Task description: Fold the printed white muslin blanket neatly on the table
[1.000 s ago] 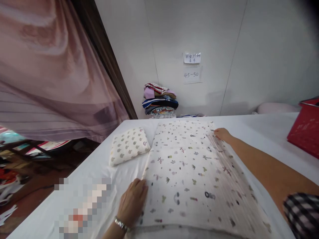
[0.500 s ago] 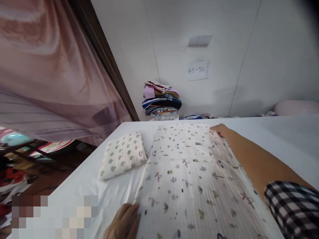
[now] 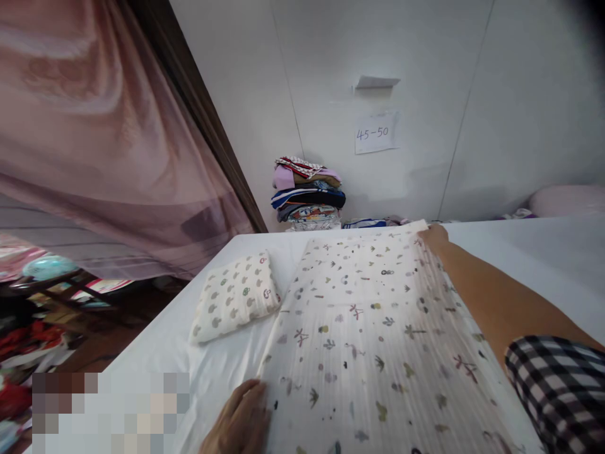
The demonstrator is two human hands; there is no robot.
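A long white cloth (image 3: 354, 328) printed with small plants and animals lies spread on the white table. My right hand (image 3: 435, 236) has closed fingers on the cloth's far right corner, which is slightly raised. At the near left edge of the cloth, my left hand (image 3: 242, 416) rests with its fingers close together and bent; its fingertips are blurred against the fabric. A folded white cloth (image 3: 235, 297) with a mushroom-like print lies to the left of the long one, touched by neither hand.
Folded clothes (image 3: 309, 192) are stacked beyond the table's far edge, by the wall. A pink curtain (image 3: 113, 139) hangs at left. Below it are a dark wooden frame (image 3: 51, 287) and mixed items. The white tabletop (image 3: 543, 265) extends right.
My right hand has moved right and slightly away, pulling the cloth's far right corner outward and up. My left hand has barely shifted.
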